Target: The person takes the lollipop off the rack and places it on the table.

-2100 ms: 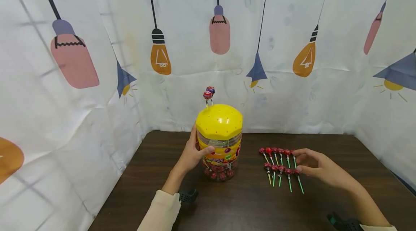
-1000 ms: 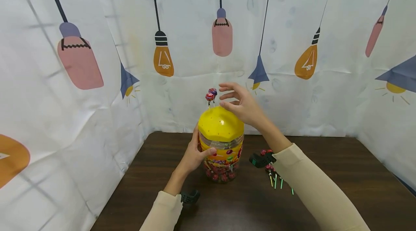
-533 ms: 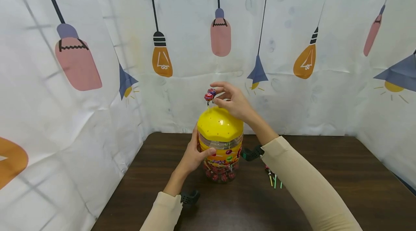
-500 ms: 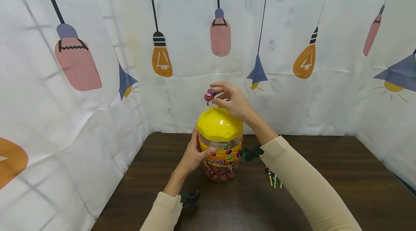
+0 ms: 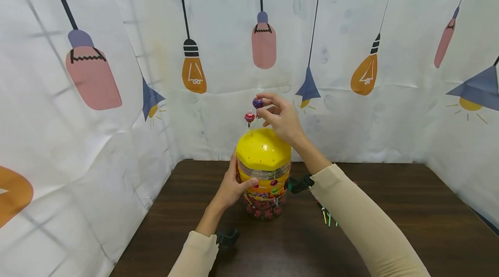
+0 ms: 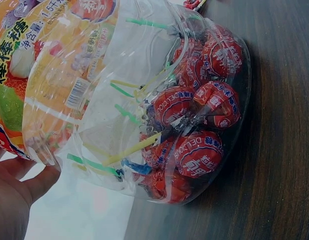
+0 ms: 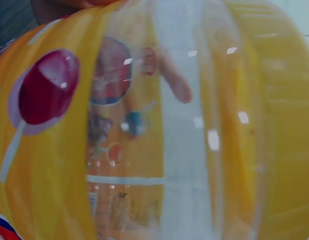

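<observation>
A clear plastic candy jar (image 5: 266,181) with a domed yellow lid (image 5: 263,149) stands upright on the table. My left hand (image 5: 231,185) grips its left side, thumb across the front. Above the lid, my right hand (image 5: 282,118) pinches a purple-wrapped lollipop (image 5: 257,102) by its stick just below the head. Beside it a red lollipop (image 5: 249,117) stands in the lid, its stick down in a hole. Red-wrapped lollipops (image 6: 199,154) lie in the jar's bottom in the left wrist view. The right wrist view shows only the jar's side (image 7: 184,150); the right hand's fingertips are hidden there.
Several lollipops lie on the dark wooden table (image 5: 175,216) right of the jar, mostly hidden under the right sleeve (image 5: 362,216); some green and yellow sticks (image 5: 329,219) show. A white curtain (image 5: 218,125) with printed lamps hangs behind and left.
My right hand came from the lollipop rows on the table to the lid top, then took hold of the purple lollipop and raised it above the red one. The left hand stayed on the jar.
</observation>
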Available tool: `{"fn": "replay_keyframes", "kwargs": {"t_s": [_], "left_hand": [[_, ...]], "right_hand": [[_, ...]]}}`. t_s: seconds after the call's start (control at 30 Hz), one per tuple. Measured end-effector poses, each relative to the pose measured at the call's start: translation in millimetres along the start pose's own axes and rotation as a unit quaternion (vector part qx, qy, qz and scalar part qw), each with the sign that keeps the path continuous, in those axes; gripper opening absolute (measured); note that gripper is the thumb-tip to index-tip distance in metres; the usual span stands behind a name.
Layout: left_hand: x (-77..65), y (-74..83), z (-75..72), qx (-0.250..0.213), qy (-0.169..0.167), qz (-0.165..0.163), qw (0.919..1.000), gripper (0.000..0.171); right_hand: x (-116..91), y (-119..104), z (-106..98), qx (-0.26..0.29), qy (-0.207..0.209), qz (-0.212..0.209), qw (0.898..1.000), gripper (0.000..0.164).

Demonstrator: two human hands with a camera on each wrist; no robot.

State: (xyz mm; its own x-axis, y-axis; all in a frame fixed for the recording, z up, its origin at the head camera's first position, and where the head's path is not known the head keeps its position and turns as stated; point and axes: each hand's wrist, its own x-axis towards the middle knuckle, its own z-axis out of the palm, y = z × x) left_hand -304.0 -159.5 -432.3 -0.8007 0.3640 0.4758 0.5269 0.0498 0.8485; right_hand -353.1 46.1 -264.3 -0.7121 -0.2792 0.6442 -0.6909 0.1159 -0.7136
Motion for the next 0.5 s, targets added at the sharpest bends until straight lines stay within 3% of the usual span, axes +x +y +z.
{"fn": "replay_keyframes", "kwargs": {"t_s": [0.3, 0.5], "left_hand": [[-0.2, 0.3, 0.2, -0.001, -0.002, 0.014, 0.9999, 0.101], [-1.2, -0.7, 0.0, 0.002, -0.001, 0.012, 0.9999, 0.101]], "right_hand": [[-12, -9, -15, 0.031, 0.023, -0.014, 0.999, 0.039], [-30, -7, -24, 0.054, 0.015, -0.001, 0.998, 0.040]]}}
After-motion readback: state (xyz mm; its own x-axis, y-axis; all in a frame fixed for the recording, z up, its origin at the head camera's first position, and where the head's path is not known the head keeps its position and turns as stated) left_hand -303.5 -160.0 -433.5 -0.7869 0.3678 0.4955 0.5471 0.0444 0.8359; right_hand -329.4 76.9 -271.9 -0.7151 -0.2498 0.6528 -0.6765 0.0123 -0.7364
